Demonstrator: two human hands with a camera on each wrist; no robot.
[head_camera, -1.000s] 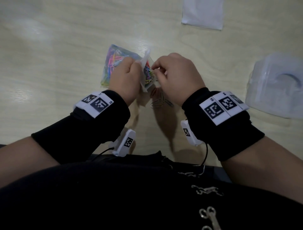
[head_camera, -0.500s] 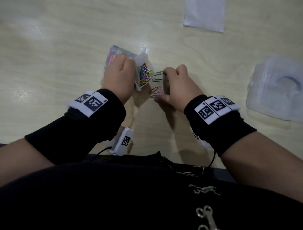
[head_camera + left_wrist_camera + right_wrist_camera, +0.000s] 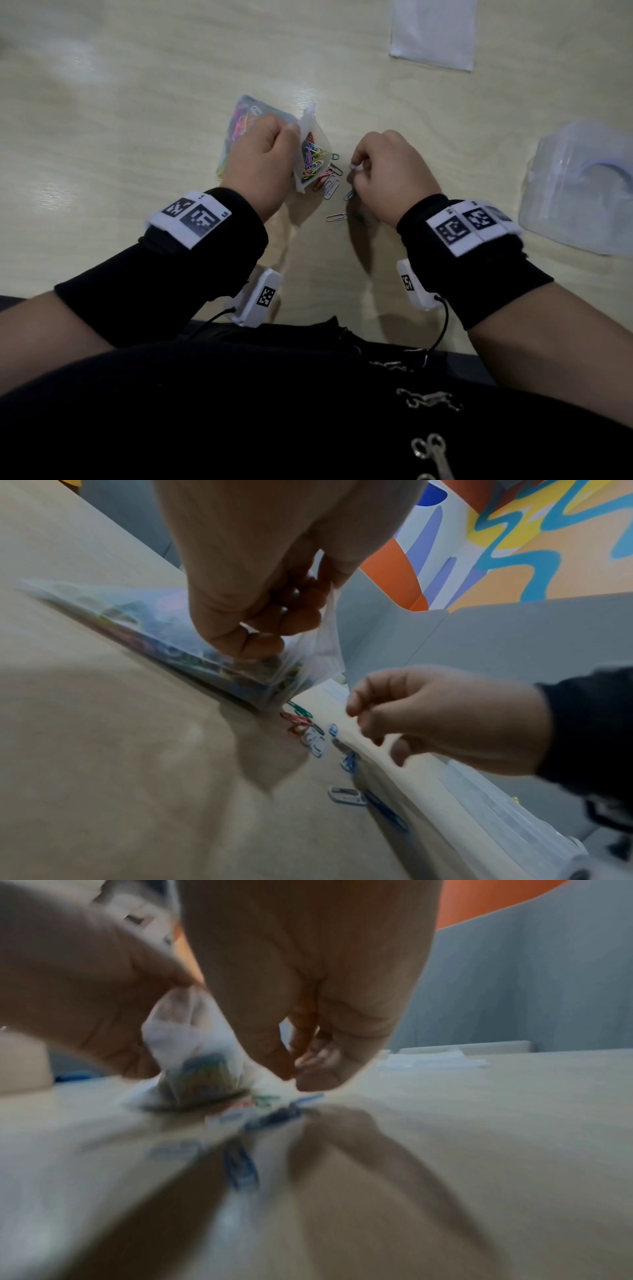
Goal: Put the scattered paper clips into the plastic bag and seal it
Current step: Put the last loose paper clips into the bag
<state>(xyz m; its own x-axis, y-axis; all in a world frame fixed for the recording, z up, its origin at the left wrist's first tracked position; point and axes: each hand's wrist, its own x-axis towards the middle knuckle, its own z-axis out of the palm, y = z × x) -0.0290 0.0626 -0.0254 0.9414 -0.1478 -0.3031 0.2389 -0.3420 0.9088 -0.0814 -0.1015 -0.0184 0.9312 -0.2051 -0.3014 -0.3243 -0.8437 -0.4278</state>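
A clear plastic bag (image 3: 317, 154) holding several coloured paper clips lies on the light wooden table (image 3: 137, 137). My left hand (image 3: 265, 164) pinches the bag's rim and holds its mouth up and open toward the right (image 3: 325, 631). Several loose paper clips (image 3: 330, 181) lie just right of the mouth, one more (image 3: 336, 217) nearer me. My right hand (image 3: 388, 168) hovers just above them, apart from the bag, fingers curled. Its fingertips pinch a small pale paper clip (image 3: 352, 167). The right wrist view is blurred.
A clear plastic box (image 3: 579, 192) sits at the right edge of the table. A white flat sheet or bag (image 3: 433, 34) lies at the far side. The table's near edge runs against my body.
My right hand left the bag's mouth, dropped onto the loose clips, and has now lifted off them and shifted right with fingers pinched. My left hand kept holding the bag open.
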